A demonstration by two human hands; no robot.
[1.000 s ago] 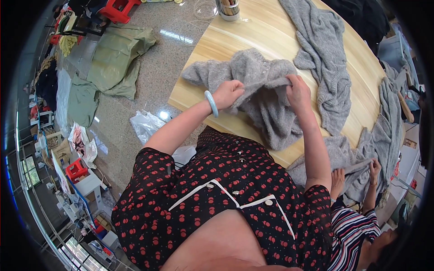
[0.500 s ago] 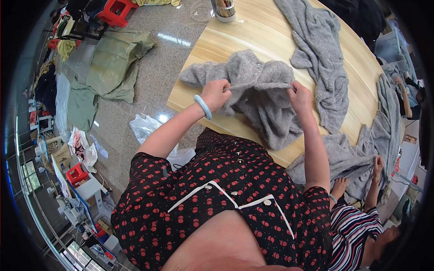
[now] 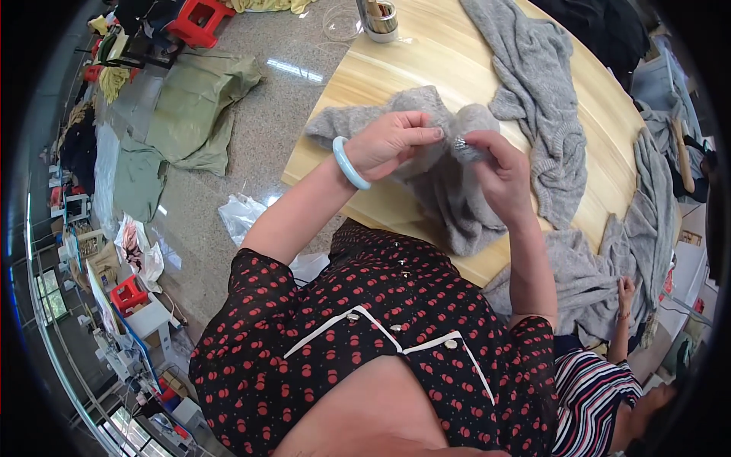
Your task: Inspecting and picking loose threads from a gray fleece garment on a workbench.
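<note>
A fuzzy grey knitted sweater [image 3: 457,206] lies bunched on the wooden table [image 3: 411,68] in front of me. My left hand [image 3: 392,145], with a pale blue bangle on its wrist, pinches the raised knit between thumb and forefinger. Close beside it, my right hand [image 3: 499,167] grips another fold of the sweater, its fingers curled. A small shiny silvery button [image 3: 460,143] shows at the right fingertips, against the knit. Whether the button is sewn to the sweater, I cannot tell.
More grey knitwear [image 3: 544,114] lies along the table's right side. At lower right a co-worker's hand [image 3: 626,293] touches another grey garment [image 3: 579,274]. A container of tools [image 3: 379,23] stands at the far edge. Olive cloth [image 3: 194,110] and red stools [image 3: 199,21] are on the floor at left.
My hands have come together from a wide hold on a stretched sweater edge, and the silvery button now shows. The co-worker's nearer hand has gone from sight.
</note>
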